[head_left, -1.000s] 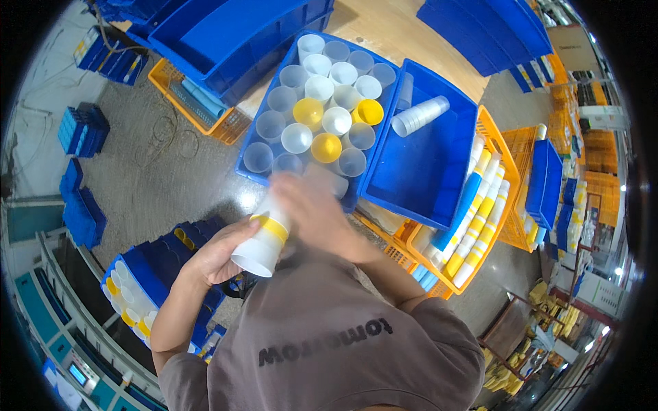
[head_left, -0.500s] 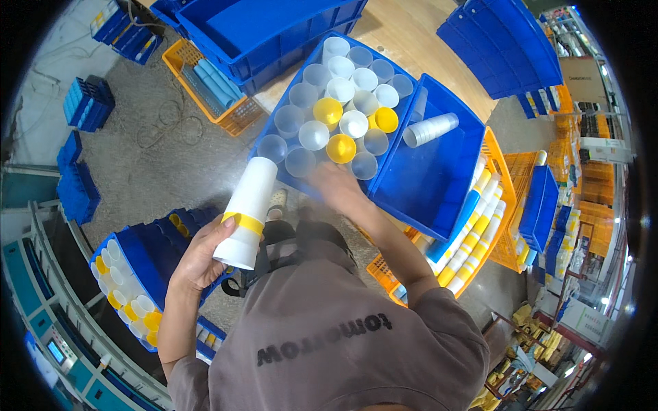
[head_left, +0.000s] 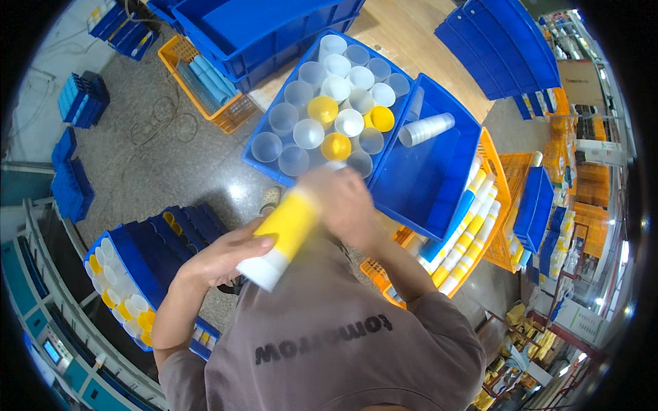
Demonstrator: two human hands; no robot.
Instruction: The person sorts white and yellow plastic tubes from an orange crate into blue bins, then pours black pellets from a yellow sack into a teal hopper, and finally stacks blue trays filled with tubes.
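Observation:
My left hand [head_left: 219, 257] is closed round the lower end of a tilted stack of nested plastic cups [head_left: 284, 226], white at its wide end with a broad yellow part above. Around the stack's upper end is my right hand [head_left: 346, 209], fingers curled and smeared by motion; it hides most of that end. Just beyond the hands, a blue bin [head_left: 255, 166] holds several upright white, translucent and yellow cups. To its right, a second blue bin [head_left: 428, 181] has a nested stack of clear cups [head_left: 426, 130] lying in it.
An orange crate [head_left: 502, 185] of white and yellow cup stacks stands at the right. Left below, a blue bin [head_left: 147, 250] holds more cups. Large blue crates [head_left: 267, 38] rest on the wooden table [head_left: 391, 41]; an orange crate [head_left: 236, 120] holds blue stacks.
My right hand has come back from the front of the cup bin to the stack's upper end. The stack is more tilted to the right and shows a longer yellow part.

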